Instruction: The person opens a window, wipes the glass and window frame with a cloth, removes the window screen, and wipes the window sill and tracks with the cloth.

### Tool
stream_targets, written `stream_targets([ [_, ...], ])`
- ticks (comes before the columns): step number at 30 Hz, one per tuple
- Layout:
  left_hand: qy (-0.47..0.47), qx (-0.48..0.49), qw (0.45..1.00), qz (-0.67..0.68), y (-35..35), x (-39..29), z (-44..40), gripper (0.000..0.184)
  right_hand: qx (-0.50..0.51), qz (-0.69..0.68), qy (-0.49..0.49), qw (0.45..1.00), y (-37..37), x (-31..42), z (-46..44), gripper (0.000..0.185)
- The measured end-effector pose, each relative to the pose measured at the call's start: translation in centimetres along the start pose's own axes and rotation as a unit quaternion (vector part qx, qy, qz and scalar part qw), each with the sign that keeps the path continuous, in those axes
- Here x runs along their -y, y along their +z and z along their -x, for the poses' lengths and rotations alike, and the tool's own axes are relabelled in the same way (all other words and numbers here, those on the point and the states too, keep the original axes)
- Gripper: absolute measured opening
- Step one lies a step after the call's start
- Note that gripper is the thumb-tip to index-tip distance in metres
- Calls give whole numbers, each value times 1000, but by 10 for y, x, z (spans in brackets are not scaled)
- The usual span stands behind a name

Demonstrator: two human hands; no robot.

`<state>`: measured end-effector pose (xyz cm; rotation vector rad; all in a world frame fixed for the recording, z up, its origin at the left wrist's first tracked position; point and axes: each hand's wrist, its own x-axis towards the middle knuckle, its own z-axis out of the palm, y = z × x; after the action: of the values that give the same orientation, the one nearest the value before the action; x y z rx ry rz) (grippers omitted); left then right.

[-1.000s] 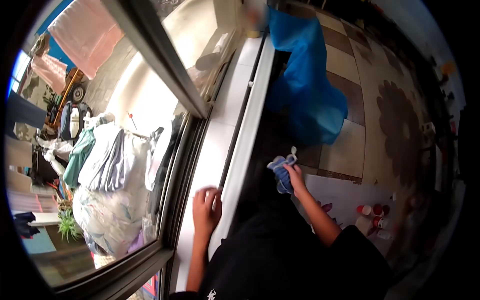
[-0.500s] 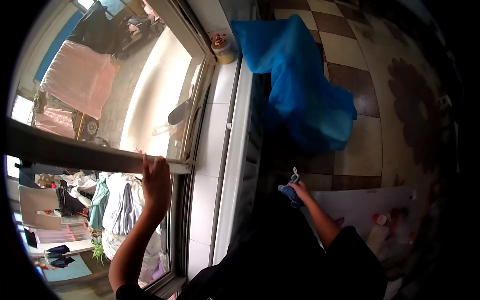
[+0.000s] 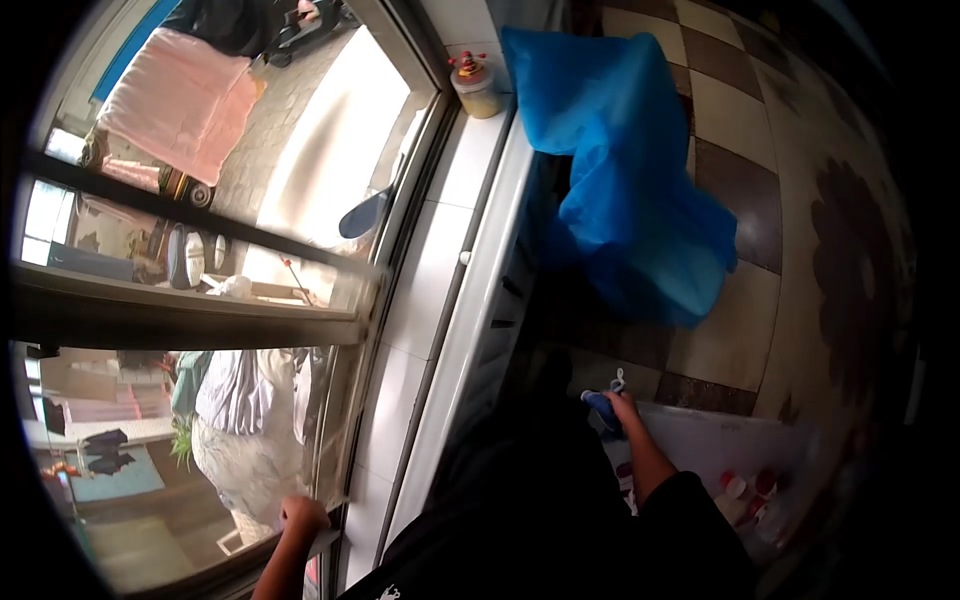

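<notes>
My left hand (image 3: 305, 513) is low at the near end of the sliding window (image 3: 190, 325), close to its lower frame. Its fingers are curled in; whatever they may grip is hidden. Through the glass, behind that hand, hangs pale patterned fabric (image 3: 240, 455). My right hand (image 3: 624, 408) is held in front of my body on the right. It is closed around a small blue cloth item (image 3: 600, 405) with a white cord loop sticking up. What exactly this item is, I cannot make out.
A white tiled sill (image 3: 410, 300) runs beside the window, with a jar (image 3: 475, 85) with a red-trimmed top at its far end. A white railed unit (image 3: 470, 300) stands alongside. Blue sheeting (image 3: 630, 170) drapes over something. A whitish bin (image 3: 720, 435) holds bottles.
My left hand has moved from the middle window bar down toward my body. Two window bars that overlapped now stand apart. My right hand still holds the blue cloth item. The view has shifted.
</notes>
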<state>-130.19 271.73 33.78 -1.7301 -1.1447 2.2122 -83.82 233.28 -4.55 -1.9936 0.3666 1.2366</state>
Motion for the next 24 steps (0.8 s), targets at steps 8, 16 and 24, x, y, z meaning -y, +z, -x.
stream_targets([
  [8, -81, 133, 971, 183, 70, 9, 10, 71, 56, -41, -103, 992, 13, 73, -8, 37],
  [16, 270, -107, 863, 414, -6, -61, -38, 48, 192, -123, -385, 894, 66, 320, 122, 42],
  [24, 414, -339, 627, 566, -207, -116, 67, 28, 189, -344, -608, 690, 183, 538, 199, 46],
])
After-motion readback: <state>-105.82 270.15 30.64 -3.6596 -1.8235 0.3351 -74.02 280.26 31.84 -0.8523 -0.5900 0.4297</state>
